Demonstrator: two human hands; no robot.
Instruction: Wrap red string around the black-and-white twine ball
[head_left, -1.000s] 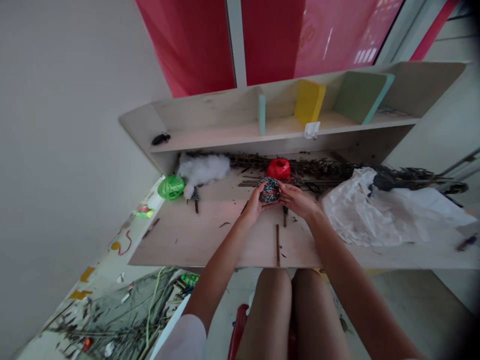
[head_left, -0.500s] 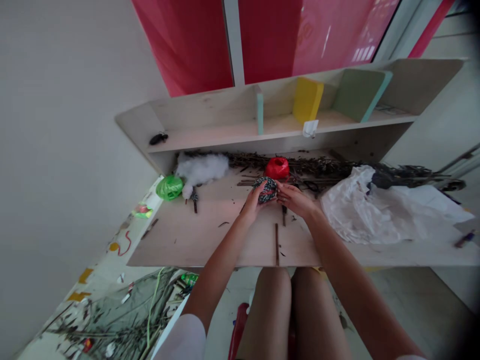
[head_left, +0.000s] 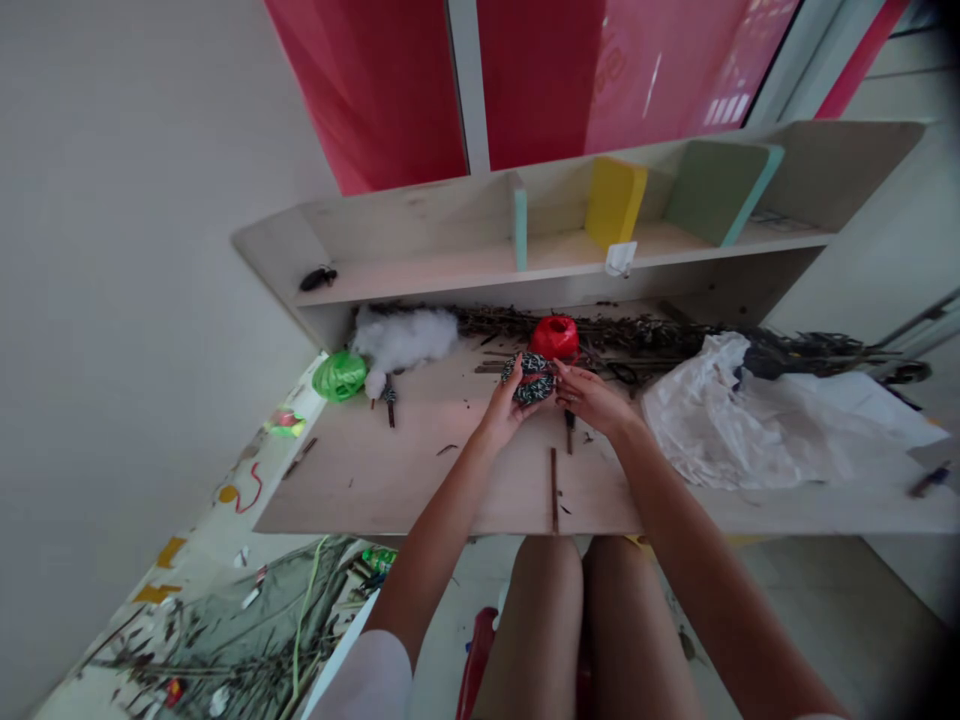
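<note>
A round black-and-white patterned bundle [head_left: 534, 388] with a reddish patch is held above the desk [head_left: 420, 480]. My left hand [head_left: 508, 408] grips its left side, thumb on top. At its right edge, the fingertips of my right hand [head_left: 589, 396] are pinched together; what they hold, if anything, is too small to make out. Just behind the bundle lies a red ball of twine [head_left: 555, 338]. Short brown sticks [head_left: 554, 490] rest on the desk in front of my hands.
White stuffing [head_left: 412, 338] and a green twine ball [head_left: 340, 376] lie to the left. Crumpled white plastic [head_left: 772, 425] covers the right side. Dry twigs [head_left: 645, 332] run along the back below a shelf [head_left: 435, 277]. More twigs [head_left: 247, 640] litter the floor at lower left.
The bundle has turned in my hands and shows more of its patterned side. My left hand has shifted slightly lower around it. My right hand has barely moved.
</note>
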